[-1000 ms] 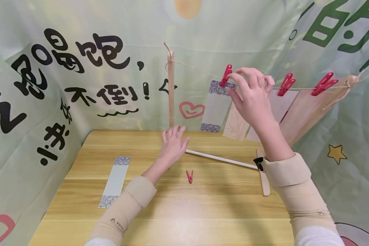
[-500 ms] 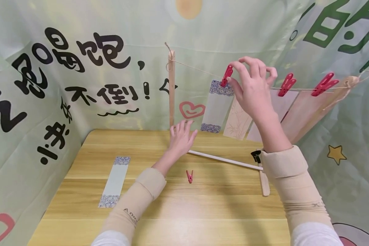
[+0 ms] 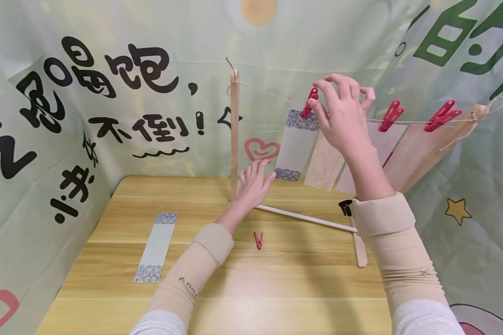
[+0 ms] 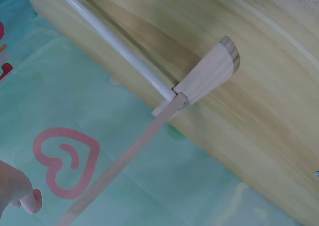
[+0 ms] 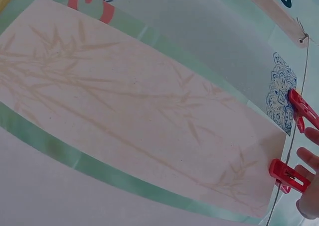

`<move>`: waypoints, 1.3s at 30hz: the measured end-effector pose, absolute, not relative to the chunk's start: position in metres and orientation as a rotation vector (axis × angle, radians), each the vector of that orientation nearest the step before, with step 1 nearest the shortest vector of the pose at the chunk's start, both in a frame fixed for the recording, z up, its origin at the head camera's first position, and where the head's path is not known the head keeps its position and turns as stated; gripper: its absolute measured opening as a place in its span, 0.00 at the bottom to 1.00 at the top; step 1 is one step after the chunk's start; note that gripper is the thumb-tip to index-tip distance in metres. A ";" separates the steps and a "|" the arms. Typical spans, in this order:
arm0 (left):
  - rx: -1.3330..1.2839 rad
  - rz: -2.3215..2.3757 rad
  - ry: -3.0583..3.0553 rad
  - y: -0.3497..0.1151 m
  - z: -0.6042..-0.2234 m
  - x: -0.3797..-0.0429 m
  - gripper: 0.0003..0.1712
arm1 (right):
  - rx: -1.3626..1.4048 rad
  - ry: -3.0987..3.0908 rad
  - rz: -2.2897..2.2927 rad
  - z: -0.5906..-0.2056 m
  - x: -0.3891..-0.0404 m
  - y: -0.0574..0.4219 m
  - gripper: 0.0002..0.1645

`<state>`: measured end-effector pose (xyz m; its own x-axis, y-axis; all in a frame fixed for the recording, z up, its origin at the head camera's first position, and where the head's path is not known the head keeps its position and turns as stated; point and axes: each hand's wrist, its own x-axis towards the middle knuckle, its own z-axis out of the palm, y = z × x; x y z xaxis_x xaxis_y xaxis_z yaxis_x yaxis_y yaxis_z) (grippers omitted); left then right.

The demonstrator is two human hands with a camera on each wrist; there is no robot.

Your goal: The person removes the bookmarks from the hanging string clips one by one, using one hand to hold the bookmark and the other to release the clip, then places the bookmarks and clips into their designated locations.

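My right hand (image 3: 348,114) is raised at a string (image 3: 264,94), its fingers bent and spread around a red clothespin (image 3: 308,103). That clothespin clips a white card with blue patterned ends (image 3: 295,146) to the string. In the right wrist view, the fingertips (image 5: 310,159) lie near the handles of this clothespin and of a second red clothespin (image 5: 289,176) on a bamboo-print card (image 5: 149,106). My left hand (image 3: 253,184), fingers loosely extended and holding nothing, hovers beside the wooden post (image 3: 234,135). Its fingertips show at the left wrist view's edge.
Farther right, two red clothespins hold a whitish card (image 3: 383,139) and a pinkish card (image 3: 419,144). A loose red clothespin (image 3: 258,240) and another blue-ended card (image 3: 156,247) lie on the table (image 3: 218,311). A white rod (image 3: 306,217) joins the stand's feet.
My left hand has drifted right and slightly up, away from the post. My right hand has shifted a little upward at the clothespin. The hanging cards stay in place.
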<state>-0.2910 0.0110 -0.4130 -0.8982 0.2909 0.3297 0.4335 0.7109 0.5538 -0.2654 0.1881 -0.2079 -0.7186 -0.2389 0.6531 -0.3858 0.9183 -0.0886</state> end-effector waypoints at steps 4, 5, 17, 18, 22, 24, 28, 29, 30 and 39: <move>-0.606 -0.986 -2.697 0.014 -0.411 -0.292 0.30 | 0.408 -2.446 0.286 -0.205 -0.266 0.187 0.27; -0.610 -0.986 -2.703 0.014 -0.410 -0.292 0.30 | 0.401 -2.452 0.285 -0.205 -0.266 0.187 0.27; -0.659 -1.007 -2.699 0.023 -0.403 -0.294 0.30 | 0.348 -2.507 0.264 -0.200 -0.269 0.182 0.27; -0.656 -1.008 -2.697 0.024 -0.403 -0.294 0.30 | 0.348 -2.508 0.265 -0.200 -0.269 0.182 0.27; -0.646 -1.022 -2.688 0.025 -0.403 -0.295 0.29 | 0.349 -2.509 0.272 -0.201 -0.269 0.182 0.26; -0.642 -1.025 -2.684 0.026 -0.403 -0.295 0.29 | 0.348 -2.506 0.277 -0.202 -0.269 0.183 0.26; -0.635 -1.007 -2.658 0.025 -0.404 -0.294 0.28 | 0.349 -2.502 0.283 -0.203 -0.269 0.183 0.25; -0.634 -1.001 -2.645 0.026 -0.404 -0.294 0.27 | 0.350 -2.502 0.286 -0.203 -0.269 0.183 0.25; -0.632 -0.993 -2.633 0.026 -0.404 -0.294 0.27 | 0.350 -2.502 0.287 -0.203 -0.269 0.183 0.25; -0.571 -0.886 -2.553 0.027 -0.403 -0.291 0.21 | 0.364 -2.501 0.319 -0.205 -0.270 0.183 0.23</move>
